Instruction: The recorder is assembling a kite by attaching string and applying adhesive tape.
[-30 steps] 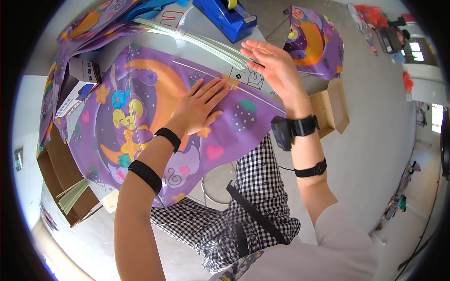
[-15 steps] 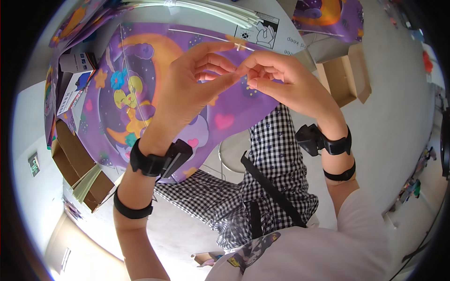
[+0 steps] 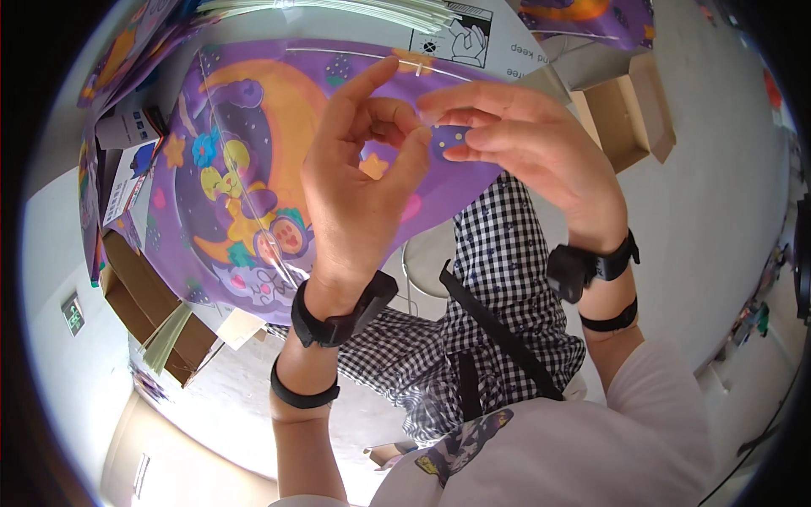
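Over a large purple printed sheet [image 3: 473, 169], my two hands are raised close together. My left hand [image 3: 359, 165] brings its thumb and a bent finger together in a pinch, while its index finger points up. Anything between those tips is too small to make out. Just to its right, my right hand [image 3: 541, 139] has its fingers stretched out and apart, holding nothing visible. The sheet shows an orange moon and a yellow cartoon animal. A thin white rod [image 3: 338, 53] with a small pale fitting [image 3: 419, 70] lies along its far edge; another thin rod [image 3: 245, 182] crosses it.
A bundle of pale sticks [image 3: 338, 10] lies at the far side. An open cardboard box [image 3: 625, 118] stands at right. Another cardboard box [image 3: 144, 304] with pale strips [image 3: 167, 338] is at left, below a printed package [image 3: 131, 173]. My checkered trousers [image 3: 498, 253] are below the sheet.
My hands have drawn apart slightly where their fingertips met. My right hand's fingers have straightened, my left forearm has shifted right, and the left index finger has lifted.
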